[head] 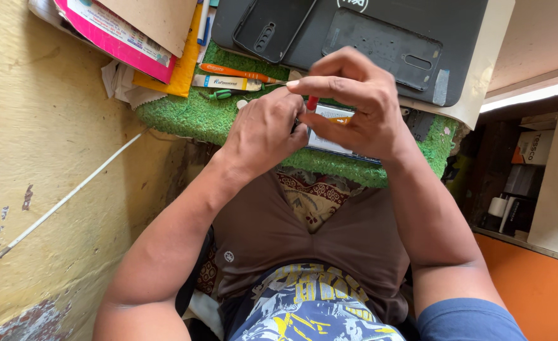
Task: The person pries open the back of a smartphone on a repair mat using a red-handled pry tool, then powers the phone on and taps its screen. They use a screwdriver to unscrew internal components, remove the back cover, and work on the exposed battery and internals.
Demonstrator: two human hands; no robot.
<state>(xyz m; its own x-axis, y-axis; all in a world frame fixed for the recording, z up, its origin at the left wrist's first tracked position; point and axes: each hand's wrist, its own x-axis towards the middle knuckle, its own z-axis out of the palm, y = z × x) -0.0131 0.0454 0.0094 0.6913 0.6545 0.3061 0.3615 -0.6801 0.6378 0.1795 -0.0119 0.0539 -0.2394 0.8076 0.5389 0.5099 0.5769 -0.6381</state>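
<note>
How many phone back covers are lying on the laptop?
2: a black case at the laptop's left end, and a grey back panel toward its middle. Others may be hidden.

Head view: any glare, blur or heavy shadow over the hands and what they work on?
Head view: even daylight, sharp on both hands, left hand and right hand; the phone between them is mostly hidden, the red tool tip clear; a bright overexposed strip at upper right; the shelf beneath is dark.
</note>
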